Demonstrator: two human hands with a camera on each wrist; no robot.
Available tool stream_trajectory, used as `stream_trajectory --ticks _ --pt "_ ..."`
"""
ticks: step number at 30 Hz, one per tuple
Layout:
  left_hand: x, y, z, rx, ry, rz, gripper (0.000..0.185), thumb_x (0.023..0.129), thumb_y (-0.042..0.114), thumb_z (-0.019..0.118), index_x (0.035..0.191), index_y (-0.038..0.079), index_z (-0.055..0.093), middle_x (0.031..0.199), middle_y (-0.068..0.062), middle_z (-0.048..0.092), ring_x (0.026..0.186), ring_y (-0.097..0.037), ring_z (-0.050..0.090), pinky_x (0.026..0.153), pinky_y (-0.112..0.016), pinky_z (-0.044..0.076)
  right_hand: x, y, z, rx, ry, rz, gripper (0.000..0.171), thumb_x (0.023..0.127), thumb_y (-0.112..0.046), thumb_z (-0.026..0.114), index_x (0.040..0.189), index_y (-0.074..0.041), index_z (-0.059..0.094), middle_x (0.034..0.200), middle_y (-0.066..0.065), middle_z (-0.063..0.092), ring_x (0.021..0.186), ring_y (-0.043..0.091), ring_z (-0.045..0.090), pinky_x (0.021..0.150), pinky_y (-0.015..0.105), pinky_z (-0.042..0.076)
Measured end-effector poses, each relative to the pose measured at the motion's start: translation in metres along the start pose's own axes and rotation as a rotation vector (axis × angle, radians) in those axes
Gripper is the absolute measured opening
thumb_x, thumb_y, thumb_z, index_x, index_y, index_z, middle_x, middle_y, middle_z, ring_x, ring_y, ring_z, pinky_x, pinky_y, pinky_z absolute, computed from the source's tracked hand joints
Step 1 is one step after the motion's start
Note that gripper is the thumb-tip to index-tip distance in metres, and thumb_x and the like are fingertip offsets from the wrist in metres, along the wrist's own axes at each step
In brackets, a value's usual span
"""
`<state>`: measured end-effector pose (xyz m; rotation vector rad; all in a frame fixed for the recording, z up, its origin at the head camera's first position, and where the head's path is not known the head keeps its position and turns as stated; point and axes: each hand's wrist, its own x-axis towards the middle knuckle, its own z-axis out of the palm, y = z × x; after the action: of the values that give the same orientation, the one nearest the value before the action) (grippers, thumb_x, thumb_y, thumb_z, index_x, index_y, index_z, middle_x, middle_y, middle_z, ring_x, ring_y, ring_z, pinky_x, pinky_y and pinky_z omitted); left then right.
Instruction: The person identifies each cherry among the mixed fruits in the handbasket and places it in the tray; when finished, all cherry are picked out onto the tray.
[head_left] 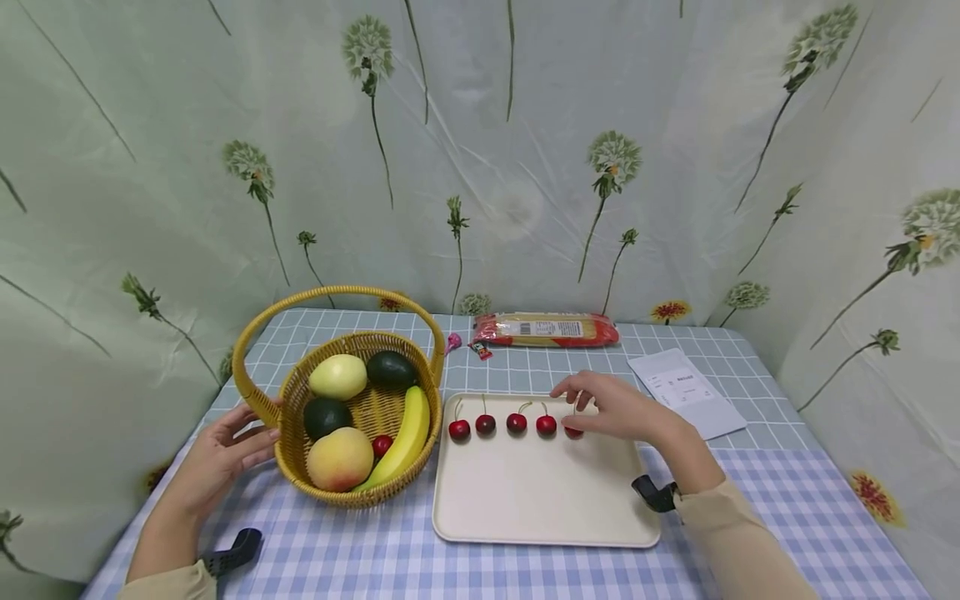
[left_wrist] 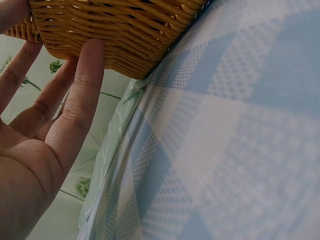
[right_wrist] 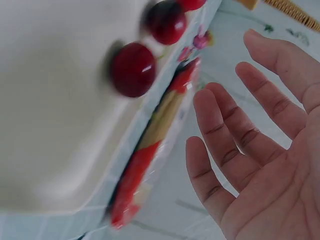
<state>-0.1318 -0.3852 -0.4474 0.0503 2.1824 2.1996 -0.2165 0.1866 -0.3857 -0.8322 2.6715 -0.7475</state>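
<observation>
Steadying the basket (head_left: 352,417) appears to be the part given to the left hand (head_left: 225,454): its fingers (left_wrist: 82,85) are stretched out straight and laid flat against the woven side, nothing being gripped. Inside the basket a pale mango, two dark avocados, a peach, a banana and one red cherry (head_left: 382,444) can be seen. Just to the right, touching or nearly touching the basket, a cream tray (head_left: 540,508) is set on the checked cloth, and along its far edge a row of five cherries (head_left: 516,422) is laid out. The step in hand is judged to be the lining up of cherries on the tray, with the last one (head_left: 573,432) at the right end of the row just being set down. The right hand (head_left: 622,408) is held just over that cherry, fingers spread and relaxed; in the wrist view the palm is seen bare, with nothing pinched, and the cherry lies apart from the fingertips. If the row is to be carried on, a reach across the tray to the cherry in the basket would be called for, with a light pinch at its stem. Behind the tray lie a packet of noodles (head_left: 546,330) and, further right, a paper sheet (head_left: 686,392).
</observation>
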Motion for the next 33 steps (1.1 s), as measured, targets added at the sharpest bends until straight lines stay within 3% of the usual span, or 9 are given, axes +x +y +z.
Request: stream_trajectory --ticks 6,13,15,18,24,33 --pt "0.0 0.0 0.0 0.009 0.001 0.007 0.047 0.105 -0.001 0.063 0.148 0.02 0.063 0.128 0.015 0.064 0.113 0.0 0.068 0.086 -0.026 0.065 0.017 -0.03 -0.002 -0.03 -0.079 -0.079 0.039 0.101 -0.024 0.076 0.136 -0.011 0.069 0.11 0.002 0.074 0.098 0.013 0.066 0.08 0.028 0.059" --pt "0.0 0.0 0.0 0.002 0.004 0.002 0.048 0.105 -0.001 0.063 0.149 0.019 0.063 0.128 0.015 0.065 0.113 0.0 0.068 0.085 -0.026 0.066 0.037 -0.063 0.002 -0.042 -0.14 -0.168 0.034 0.104 -0.024 0.071 0.137 -0.016 0.07 0.112 0.001 0.075 0.1 0.011 0.069 0.093 0.046 0.062" --pt "0.0 0.0 0.0 0.004 0.003 0.003 0.048 0.105 -0.001 0.064 0.149 0.019 0.062 0.129 0.015 0.065 0.113 0.0 0.068 0.086 -0.026 0.065 0.042 -0.072 0.004 -0.046 -0.156 -0.187 0.034 0.105 -0.026 0.071 0.138 -0.018 0.07 0.113 0.001 0.075 0.101 0.012 0.069 0.094 0.046 0.062" --pt "0.0 0.0 0.0 0.003 0.001 0.009 0.048 0.105 -0.001 0.063 0.148 0.02 0.062 0.129 0.015 0.064 0.113 0.0 0.067 0.087 -0.025 0.065 0.051 -0.083 0.007 -0.046 -0.184 -0.215 0.033 0.105 -0.027 0.071 0.137 -0.019 0.07 0.112 -0.001 0.074 0.101 0.011 0.068 0.094 0.045 0.062" --pt "0.0 -0.003 0.0 -0.032 -0.018 0.017 0.047 0.105 -0.004 0.062 0.145 0.021 0.065 0.129 0.013 0.065 0.113 -0.002 0.068 0.088 -0.026 0.065 0.067 -0.105 0.012 -0.064 -0.231 -0.24 0.034 0.104 -0.027 0.073 0.138 -0.021 0.07 0.108 -0.005 0.072 0.099 0.009 0.068 0.089 0.031 0.061" --pt "0.0 -0.001 0.001 -0.046 -0.022 0.021 0.048 0.105 -0.004 0.061 0.145 0.021 0.065 0.13 0.011 0.063 0.113 -0.002 0.068 0.087 -0.026 0.066 0.093 -0.128 0.016 -0.076 -0.265 -0.317 0.037 0.104 -0.023 0.072 0.14 -0.013 0.069 0.108 -0.001 0.074 0.099 0.013 0.07 0.088 0.025 0.06"
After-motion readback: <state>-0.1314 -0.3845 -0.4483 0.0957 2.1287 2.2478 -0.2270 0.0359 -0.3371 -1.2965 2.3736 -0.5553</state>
